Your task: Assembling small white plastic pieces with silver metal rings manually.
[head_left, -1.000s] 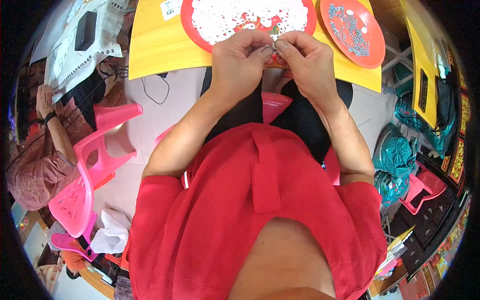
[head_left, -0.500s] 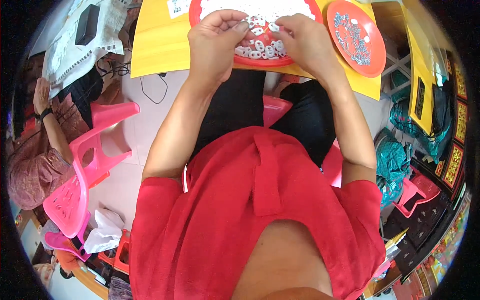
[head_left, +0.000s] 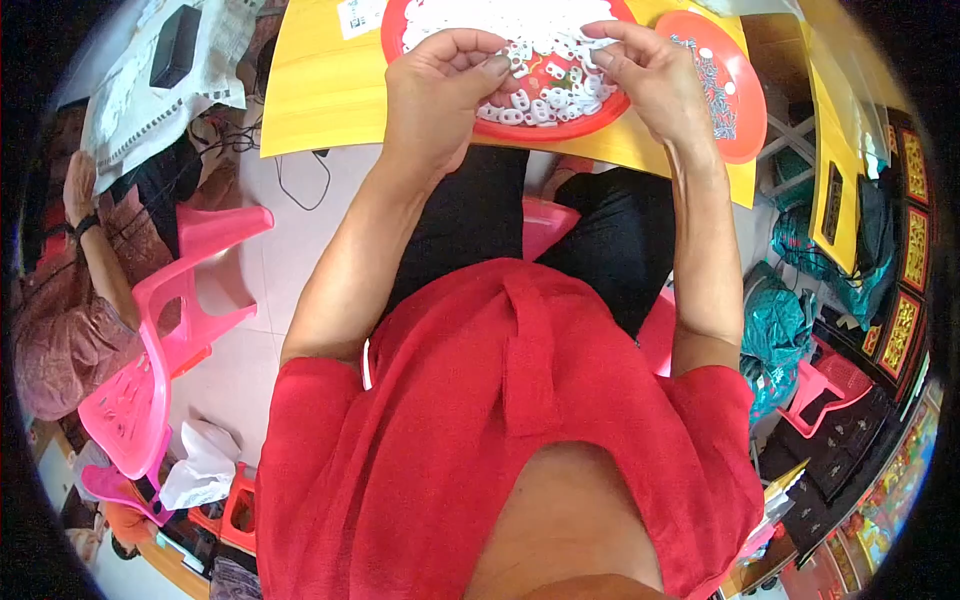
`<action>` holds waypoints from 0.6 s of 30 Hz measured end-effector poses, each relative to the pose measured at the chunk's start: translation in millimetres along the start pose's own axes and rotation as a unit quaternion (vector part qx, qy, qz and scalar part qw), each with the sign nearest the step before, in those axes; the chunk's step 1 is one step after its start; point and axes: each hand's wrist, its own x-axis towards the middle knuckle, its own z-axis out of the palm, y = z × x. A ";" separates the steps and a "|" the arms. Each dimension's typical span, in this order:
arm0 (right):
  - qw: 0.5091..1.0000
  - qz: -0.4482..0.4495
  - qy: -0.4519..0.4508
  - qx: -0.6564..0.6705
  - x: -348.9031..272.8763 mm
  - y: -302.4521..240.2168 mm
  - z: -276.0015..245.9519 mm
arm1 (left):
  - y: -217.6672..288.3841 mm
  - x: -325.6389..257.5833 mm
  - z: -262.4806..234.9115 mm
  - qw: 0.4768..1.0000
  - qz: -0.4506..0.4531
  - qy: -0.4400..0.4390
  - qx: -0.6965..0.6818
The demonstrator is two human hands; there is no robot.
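Observation:
On the yellow table stands a round red tray (head_left: 530,132) heaped with small white plastic pieces (head_left: 540,108), each with two holes. Over its left side, my left hand (head_left: 435,95) pinches a small white two-holed plastic piece (head_left: 517,58) between thumb and fingertips. My right hand (head_left: 655,85) is over the tray's right side, thumb and forefinger drawn close together. Whatever lies between those fingertips is too small to tell from the white pieces behind. A red plate (head_left: 745,110) of small grey metal screws (head_left: 718,105) is just beyond my right hand, partly hidden by it.
The yellow table (head_left: 330,85) carries a white printed paper (head_left: 360,17). On the left, another person's arm (head_left: 105,265) rests near a cloth-covered table with a black box (head_left: 175,48). Pink plastic chairs (head_left: 130,410) and a white bag (head_left: 205,465) are there; teal bags (head_left: 775,330) lie right.
My right hand has moved right, away from my left hand, and now covers part of the screw plate. My left hand stays almost in place. The view has shifted slightly.

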 end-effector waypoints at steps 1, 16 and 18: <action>0.997 -0.005 -0.022 0.078 -3.9 2.1 -2.0 | -0.2 -1.3 1.1 1.000 -0.003 -0.008 0.003; 0.923 0.010 -0.074 0.376 -35.1 10.2 -4.7 | -2.7 -15.0 17.0 0.998 -0.025 -0.058 -0.020; 0.917 0.051 -0.062 0.390 -37.3 7.7 -1.5 | -2.6 -16.6 18.4 0.997 -0.034 -0.059 -0.022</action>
